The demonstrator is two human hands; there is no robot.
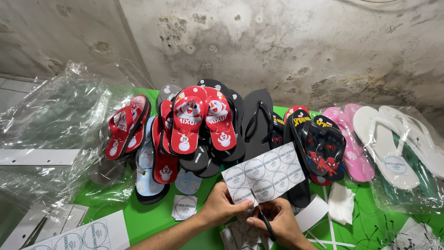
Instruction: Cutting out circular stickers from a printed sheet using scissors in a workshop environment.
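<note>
The left hand (221,207) pinches the lower edge of a white paper sheet of round printed labels (264,174), fingers closed on it and holding it up over the green table (148,217). The right hand (280,222) is curled around black-handled scissors (267,227), the blades mostly hidden where they meet the sheet's bottom edge. Judging by this, cutting is partly done: a small stack of cut square labels (185,206) lies just left, more pieces sit under the hands, while another uncut label sheet (78,235) waits at lower left. Behind, the red printed flip-flops (201,122) lie piled.
</note>
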